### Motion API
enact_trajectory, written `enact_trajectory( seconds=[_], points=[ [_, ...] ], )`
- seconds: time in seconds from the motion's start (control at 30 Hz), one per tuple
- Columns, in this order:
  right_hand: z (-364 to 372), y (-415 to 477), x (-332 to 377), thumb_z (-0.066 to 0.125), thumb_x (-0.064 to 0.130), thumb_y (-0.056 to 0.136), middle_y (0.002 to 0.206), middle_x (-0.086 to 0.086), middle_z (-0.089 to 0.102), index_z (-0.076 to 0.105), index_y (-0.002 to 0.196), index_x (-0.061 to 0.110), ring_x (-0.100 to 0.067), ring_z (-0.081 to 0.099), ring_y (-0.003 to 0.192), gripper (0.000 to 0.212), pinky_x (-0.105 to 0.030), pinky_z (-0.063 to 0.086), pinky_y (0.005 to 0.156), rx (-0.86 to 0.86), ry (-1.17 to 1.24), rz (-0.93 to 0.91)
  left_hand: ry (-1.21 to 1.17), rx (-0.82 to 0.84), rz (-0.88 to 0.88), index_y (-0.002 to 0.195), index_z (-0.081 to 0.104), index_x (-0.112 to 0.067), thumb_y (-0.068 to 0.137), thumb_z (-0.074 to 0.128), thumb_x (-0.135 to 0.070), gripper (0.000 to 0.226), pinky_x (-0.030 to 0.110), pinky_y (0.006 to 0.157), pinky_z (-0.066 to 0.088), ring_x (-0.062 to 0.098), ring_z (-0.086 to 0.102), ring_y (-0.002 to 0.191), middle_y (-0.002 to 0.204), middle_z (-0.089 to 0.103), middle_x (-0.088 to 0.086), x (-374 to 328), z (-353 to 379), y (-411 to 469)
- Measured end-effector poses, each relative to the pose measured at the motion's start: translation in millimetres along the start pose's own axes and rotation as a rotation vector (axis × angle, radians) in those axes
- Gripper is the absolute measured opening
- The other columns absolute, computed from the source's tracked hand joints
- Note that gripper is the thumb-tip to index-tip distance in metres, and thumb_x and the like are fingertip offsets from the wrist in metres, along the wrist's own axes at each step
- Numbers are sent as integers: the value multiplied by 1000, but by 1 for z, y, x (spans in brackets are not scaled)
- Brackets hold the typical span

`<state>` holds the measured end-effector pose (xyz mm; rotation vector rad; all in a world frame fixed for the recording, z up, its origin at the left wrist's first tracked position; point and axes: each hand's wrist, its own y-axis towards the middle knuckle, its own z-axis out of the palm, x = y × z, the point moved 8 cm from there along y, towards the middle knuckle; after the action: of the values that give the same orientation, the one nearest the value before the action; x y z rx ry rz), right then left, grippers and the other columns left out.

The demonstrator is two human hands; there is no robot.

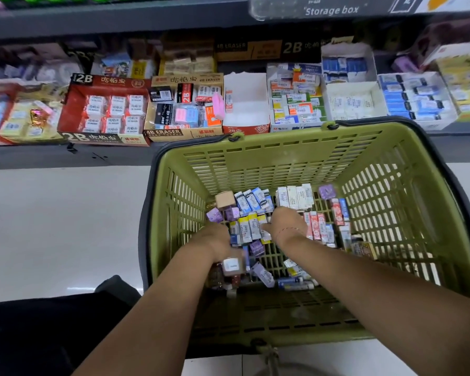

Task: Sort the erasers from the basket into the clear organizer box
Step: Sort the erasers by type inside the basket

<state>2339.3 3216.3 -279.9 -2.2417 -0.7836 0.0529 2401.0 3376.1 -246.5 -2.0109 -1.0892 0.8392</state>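
A green basket (296,156) is seen from above, and both bare forearms are stretched down into it from its near rim. The erasers (295,197) are still heaped on the basket's floor, mostly towards its far and middle part: white-sleeved ones in a row at the far side, blue-and-white ones (251,200) to the left of these, red-and-white ones (317,225) towards the right wall, and purple ones (215,214) near the left wall.

The left hand (215,240) is lowered knuckles-up at the basket's left-middle. The right hand (286,223) is lowered beside it towards the centre, its wrist bent and ringed by a thin red thread (291,229). A short row of yellow-and-white erasers (248,226) stands between the two hands and is touched by both, the right thumb being laid against its right end. The fingers of both hands are hidden under the backs of the hands, so it cannot be told whether the row is grasped or only pressed.

Beyond the basket's far rim, open display cartons (106,112) of packaged erasers are lined along a shelf. Above them, a clear box (323,8) marked "Storage box" is set on a higher shelf.
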Motion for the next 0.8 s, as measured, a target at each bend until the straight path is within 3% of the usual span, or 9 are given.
enact_trajectory(
  seconds=[0.03,0.1,0.17,0.3,0.4,0.53,0.67,0.73,0.8],
  points=[
    [0,0,1,65,39,87,52,-1,43,41,55,14,-18,48,51,48,-23,38,51,9,1,-5,-67,-82,24,101,62,-16,90,62,-43,29,28,79,44,21,56,97,115,56,8,-4,-6,3],
    [3,-1,5,60,33,91,53,-2,43,43,57,12,-19,47,51,44,-23,38,48,25,-2,-41,-120,-204,45,121,58,-11,97,53,-32,32,28,89,43,26,54,110,128,52,11,-6,-13,9],
    [6,-5,9,55,29,95,60,-4,47,50,66,8,-21,52,59,35,-25,45,55,54,2,-70,-73,-252,51,132,51,-9,101,45,-25,36,31,94,43,29,52,117,133,51,13,-5,-11,14],
    [2,-7,6,50,15,96,74,-12,59,59,87,7,-27,64,76,15,-33,55,73,63,124,-91,-10,-283,-26,124,53,-13,100,39,-22,29,33,94,41,29,48,118,127,59,11,8,3,26],
    [-6,-6,2,51,10,94,89,-14,63,54,98,11,-27,65,82,5,-41,57,77,36,170,-103,-62,-339,-92,120,54,-13,99,44,-32,30,34,93,42,30,47,118,122,62,11,13,7,30],
    [1,-3,-10,57,14,91,83,-8,67,63,110,3,-15,57,57,22,-26,52,57,152,141,9,-115,-374,-177,116,57,-13,95,51,-44,38,34,88,44,29,52,113,116,64,9,11,5,34],
    [17,2,-9,52,14,93,81,-15,66,64,98,-4,-20,60,67,23,-36,55,74,207,45,-38,-189,-388,-215,116,61,-13,91,58,-46,42,36,92,45,29,49,117,122,60,10,13,8,39],
    [19,0,-11,60,12,90,70,-12,71,67,81,-2,-11,55,38,17,-34,57,69,213,18,27,-238,-395,-225,117,62,-12,88,62,-46,44,39,96,44,30,47,120,126,55,11,16,11,40],
    [20,-1,-10,64,16,88,52,-3,67,69,89,3,-5,38,22,14,-22,55,54,224,20,40,-271,-409,-227,112,63,-11,86,66,-46,44,39,92,47,28,52,114,121,58,10,17,11,39]
  ],
)
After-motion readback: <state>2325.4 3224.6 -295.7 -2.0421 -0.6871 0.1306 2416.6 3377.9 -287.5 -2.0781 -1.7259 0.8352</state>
